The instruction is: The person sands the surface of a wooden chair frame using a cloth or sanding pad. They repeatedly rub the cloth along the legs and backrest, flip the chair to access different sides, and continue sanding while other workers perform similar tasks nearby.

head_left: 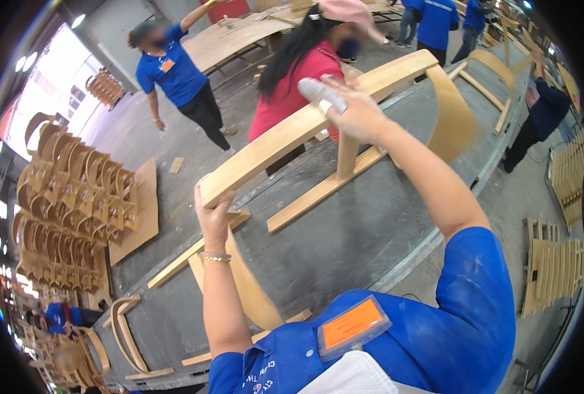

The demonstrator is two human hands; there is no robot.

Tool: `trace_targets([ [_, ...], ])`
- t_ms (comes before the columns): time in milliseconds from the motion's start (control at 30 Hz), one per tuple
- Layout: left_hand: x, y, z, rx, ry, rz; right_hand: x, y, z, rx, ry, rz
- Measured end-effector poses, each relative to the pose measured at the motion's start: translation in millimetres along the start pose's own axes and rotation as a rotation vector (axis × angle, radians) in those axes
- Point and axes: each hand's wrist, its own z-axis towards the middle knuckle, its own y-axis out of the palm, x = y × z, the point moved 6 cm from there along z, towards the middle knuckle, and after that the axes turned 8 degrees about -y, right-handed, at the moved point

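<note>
A pale wooden frame, perhaps part of a chair, stands raised in front of me. Its long, gently curved rail slopes up to the right, and a bent wooden side piece drops from the far end. My left hand is closed around the rail's near left end, with a bracelet on that wrist. Farther along, my right hand presses on top of the rail, holding a grey pad-like piece whose exact kind I cannot make out. Another bent piece curves down below my left hand.
A dark worktable runs beneath the frame, with wooden strips and other bent frames on it. Across it is a person in a pink top; another in blue stands behind. Stacked bent parts rise at left.
</note>
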Motion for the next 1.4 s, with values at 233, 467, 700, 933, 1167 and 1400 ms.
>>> trace_targets([
  [233,-1.6,-1.0,4.2,0.0,-0.026,0.046,223.9,-59.4,-43.4,-0.243,0.532,-0.264],
  [467,0.1,3.3,-1.0,0.005,-0.053,0.041,316.9,-84.6,-42.1,-0.347,0.804,-0.444],
  [700,0.5,7.0,0.0,-0.021,-0.03,-0.059,225.6,-44.1,-7.9,-0.257,0.518,-0.437],
  [933,-4.4,13.0,0.7,0.003,-0.033,-0.07,11.5,3.5,20.8,-0.121,0.161,-0.162],
  [1167,-21.5,12.4,1.3,-0.007,-0.025,-0.156,-187.6,61.9,64.6,-0.099,-0.148,-0.035],
  [1400,-31.1,15.1,20.4,0.018,0.007,-0.325,-252.5,95.9,105.7,-0.296,-0.18,-0.001],
])
